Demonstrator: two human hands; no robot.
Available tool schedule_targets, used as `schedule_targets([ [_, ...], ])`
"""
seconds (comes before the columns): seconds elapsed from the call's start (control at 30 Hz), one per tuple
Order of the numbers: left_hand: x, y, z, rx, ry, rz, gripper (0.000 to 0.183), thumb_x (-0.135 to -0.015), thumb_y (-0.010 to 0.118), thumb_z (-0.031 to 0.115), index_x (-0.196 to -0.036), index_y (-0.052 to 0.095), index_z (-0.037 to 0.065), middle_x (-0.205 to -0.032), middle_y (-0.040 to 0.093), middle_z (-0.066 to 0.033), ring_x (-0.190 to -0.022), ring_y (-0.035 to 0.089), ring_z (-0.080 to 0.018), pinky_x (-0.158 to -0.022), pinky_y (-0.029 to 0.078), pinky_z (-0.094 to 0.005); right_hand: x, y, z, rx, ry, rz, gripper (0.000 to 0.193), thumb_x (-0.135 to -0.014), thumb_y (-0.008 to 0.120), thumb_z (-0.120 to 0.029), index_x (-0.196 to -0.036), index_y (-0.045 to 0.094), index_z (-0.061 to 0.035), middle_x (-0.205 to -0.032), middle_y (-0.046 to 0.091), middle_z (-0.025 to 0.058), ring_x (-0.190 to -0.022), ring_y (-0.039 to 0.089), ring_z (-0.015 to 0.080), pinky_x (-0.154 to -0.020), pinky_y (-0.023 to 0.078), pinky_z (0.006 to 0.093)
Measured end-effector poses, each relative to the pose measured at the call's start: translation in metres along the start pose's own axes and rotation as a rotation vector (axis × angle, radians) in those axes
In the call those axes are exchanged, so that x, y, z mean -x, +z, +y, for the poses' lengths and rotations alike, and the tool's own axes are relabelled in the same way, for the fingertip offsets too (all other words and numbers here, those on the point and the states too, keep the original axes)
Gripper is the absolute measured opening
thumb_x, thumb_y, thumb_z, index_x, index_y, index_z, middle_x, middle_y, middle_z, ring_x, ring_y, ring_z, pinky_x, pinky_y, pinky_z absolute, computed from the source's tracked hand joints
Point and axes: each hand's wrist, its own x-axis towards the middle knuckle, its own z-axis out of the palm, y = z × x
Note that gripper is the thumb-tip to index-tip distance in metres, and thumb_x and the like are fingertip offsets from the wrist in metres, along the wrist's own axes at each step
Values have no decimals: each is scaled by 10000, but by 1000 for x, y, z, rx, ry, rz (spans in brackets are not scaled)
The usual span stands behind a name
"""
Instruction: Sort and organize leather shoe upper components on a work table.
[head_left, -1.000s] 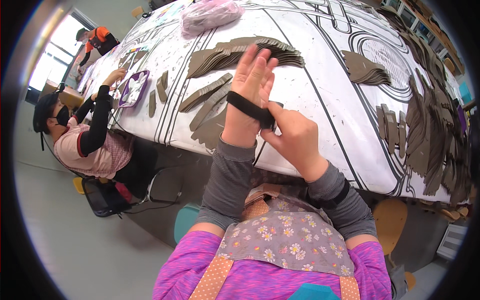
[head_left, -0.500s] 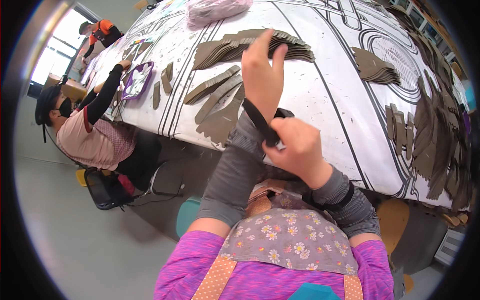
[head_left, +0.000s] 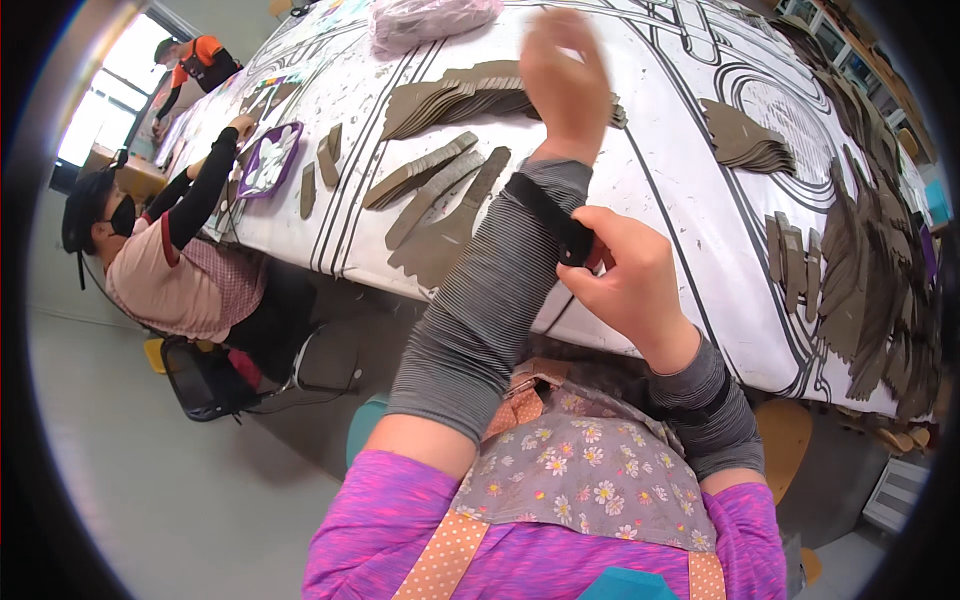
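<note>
Black strap (head_left: 545, 212) lies on the gray sleeve (head_left: 470, 310) of the left arm (head_left: 420, 446), near the wrist; the right hand (head_left: 635, 272) has its thumb and fingers clamped on the strap's right-hand end; the left hand (head_left: 565, 75) is raised over the table (head_left: 715, 235), too blurred for me to tell if its fingers are together or apart; getting the strap past that hand and onto the sleeve seems done; tightening or fastening it is probably what is left, though its underside is hidden; its long axis runs slantwise across the arm, from upper left to lower right, the pinched end pointing toward the right hand; a similar dark band (head_left: 712, 402) sits on the right sleeve (head_left: 718, 440).
</note>
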Motion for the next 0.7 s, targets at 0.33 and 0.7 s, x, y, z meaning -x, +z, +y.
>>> schedule_targets([
  [0.33,41,12,-21,-597,914,-714,64,-707,592,135,-664,553,160,-622,554,3,-591,563,-190,-615,488,-370,-10,10,-29,276,-29,-259,286,-683,737,-170,-786,510,-31,-643,599,122,-654,637,318,-569,499,397],
  [0.7,-35,4,-19,848,-1628,910,212,-962,332,195,-1008,493,66,-864,561,-10,-758,520,-114,-733,420,-310,9,-6,12,-98,112,-132,358,-634,715,-48,-973,603,-15,-730,603,135,-659,603,304,-601,487,373],
])
